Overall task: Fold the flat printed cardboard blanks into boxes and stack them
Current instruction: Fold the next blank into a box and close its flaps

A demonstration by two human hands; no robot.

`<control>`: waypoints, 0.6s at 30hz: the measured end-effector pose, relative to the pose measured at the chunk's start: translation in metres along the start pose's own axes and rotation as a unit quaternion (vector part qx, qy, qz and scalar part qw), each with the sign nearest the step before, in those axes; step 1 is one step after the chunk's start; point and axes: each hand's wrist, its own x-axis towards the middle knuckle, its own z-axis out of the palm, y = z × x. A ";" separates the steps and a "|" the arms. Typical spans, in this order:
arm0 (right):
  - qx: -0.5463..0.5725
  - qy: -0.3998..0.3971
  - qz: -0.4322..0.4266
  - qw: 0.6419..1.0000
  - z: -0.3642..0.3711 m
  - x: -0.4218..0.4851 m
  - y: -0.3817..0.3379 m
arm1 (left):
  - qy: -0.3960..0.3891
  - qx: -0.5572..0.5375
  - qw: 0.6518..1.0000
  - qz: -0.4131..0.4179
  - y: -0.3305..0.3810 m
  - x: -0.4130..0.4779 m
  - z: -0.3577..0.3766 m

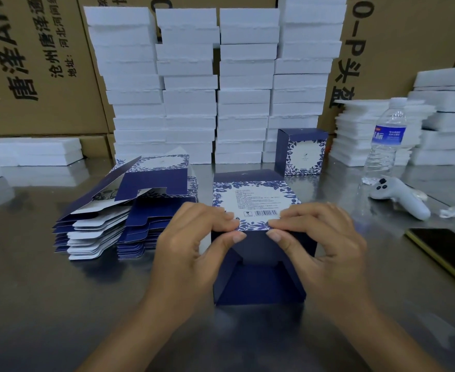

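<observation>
both hands meet over the middle of the steel desk (60,304): left hand (191,245) and right hand (320,242) each curl round a half-folded box (258,267), fingers (229,237) and thumbs pinching its near top edge, where the floral panel with the barcode meets the dark blue side. blue flaps splay open below, toward the camera. just left lies the pile of flat blanks (129,210), fanned and uneven, beside the left hand. behind, one finished box (303,151) stands upright against tall stacks of white foam slabs (215,84), with brown cartons (33,63) behind them. to the right sit a water bottle (386,140), a white controller (400,194) and a dark phone (443,251).
</observation>
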 end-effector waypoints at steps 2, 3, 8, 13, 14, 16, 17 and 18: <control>0.006 -0.008 0.004 1.000 -0.001 0.000 0.001 | -0.001 -0.004 1.000 -0.004 -0.001 0.000 0.000; 0.008 -0.010 0.008 1.000 -0.002 -0.001 0.002 | -0.001 -0.005 1.000 -0.004 -0.001 0.000 -0.001; 0.011 -0.008 0.032 0.999 -0.006 0.000 0.005 | -0.006 -0.008 1.000 -0.011 -0.001 0.002 -0.003; 0.020 -0.008 0.030 0.999 -0.003 0.000 0.002 | -0.011 0.015 1.000 -0.017 0.000 0.002 -0.008; 0.022 -0.009 0.033 0.999 -0.003 0.000 0.002 | -0.012 0.017 1.000 -0.019 0.000 0.001 -0.010; 0.023 -0.012 0.036 0.999 -0.004 0.000 0.003 | -0.006 0.010 0.999 -0.030 0.001 0.002 -0.011; 0.023 -0.012 0.036 0.999 -0.004 0.000 0.004 | -0.003 0.008 0.999 -0.033 0.001 0.002 -0.011; 0.023 -0.012 0.037 0.999 -0.005 0.000 0.005 | -0.001 0.009 0.999 -0.034 0.001 0.002 -0.011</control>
